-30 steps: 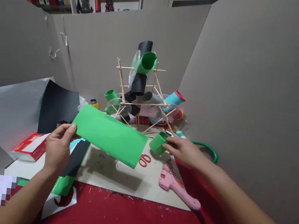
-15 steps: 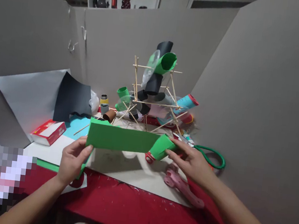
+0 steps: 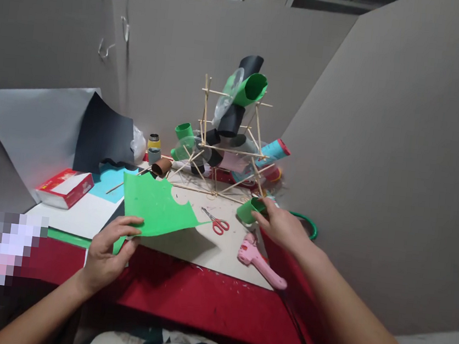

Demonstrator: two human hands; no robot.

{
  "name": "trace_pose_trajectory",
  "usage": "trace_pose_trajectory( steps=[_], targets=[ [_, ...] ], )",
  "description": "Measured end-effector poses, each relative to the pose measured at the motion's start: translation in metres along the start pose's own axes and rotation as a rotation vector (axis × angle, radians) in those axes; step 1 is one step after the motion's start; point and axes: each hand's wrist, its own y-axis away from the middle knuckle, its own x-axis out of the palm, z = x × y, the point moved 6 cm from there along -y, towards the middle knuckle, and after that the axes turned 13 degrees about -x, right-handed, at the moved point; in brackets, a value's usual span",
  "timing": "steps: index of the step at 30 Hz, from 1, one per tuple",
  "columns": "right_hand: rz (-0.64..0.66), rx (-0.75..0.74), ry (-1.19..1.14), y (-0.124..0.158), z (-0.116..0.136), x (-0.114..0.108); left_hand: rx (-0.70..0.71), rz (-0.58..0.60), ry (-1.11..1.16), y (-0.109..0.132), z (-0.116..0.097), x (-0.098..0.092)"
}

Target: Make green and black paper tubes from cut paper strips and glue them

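My left hand [image 3: 110, 248] pinches the near edge of a green foam or paper sheet [image 3: 153, 207] with a jagged, cut-out far edge. My right hand [image 3: 284, 222] has its fingers closed on a short green tube [image 3: 245, 211], low over the white board. Between the two lie red-handled scissors [image 3: 219, 226]. A pink glue gun [image 3: 263, 263] rests below the tube. Behind stands a frame of thin wooden sticks [image 3: 232, 151] carrying a clear disc with green tubes [image 3: 252, 89] and black tubes [image 3: 231, 120].
A red-and-white box [image 3: 65, 189], blue sheet [image 3: 116, 185] and curved black sheet [image 3: 105, 136] are on the left. A brown roll [image 3: 161, 166] and small yellow jar [image 3: 154, 141] stand behind. Grey panels [image 3: 400, 158] enclose the table; red cloth [image 3: 183, 288] covers its front.
The green sheet, earlier held up edge-on between my hands, has tilted down to show its broad face. The right hand has moved slightly left with the tube. The view has tipped downward.
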Motion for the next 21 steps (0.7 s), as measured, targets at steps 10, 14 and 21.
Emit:
trace_pose_trajectory(
  steps=[10,14,21],
  targets=[
    [-0.271,-0.017,-0.61,0.023,0.045,-0.034,0.195,0.008,-0.046,0.015,-0.023,-0.008],
    [0.085,0.148,-1.203,0.037,0.092,0.007,0.224,0.034,-0.029,0.028,-0.028,-0.014],
    [0.228,0.253,-1.761,0.046,0.134,0.044,0.149,0.078,-0.032,0.033,-0.025,-0.021]
  ],
)
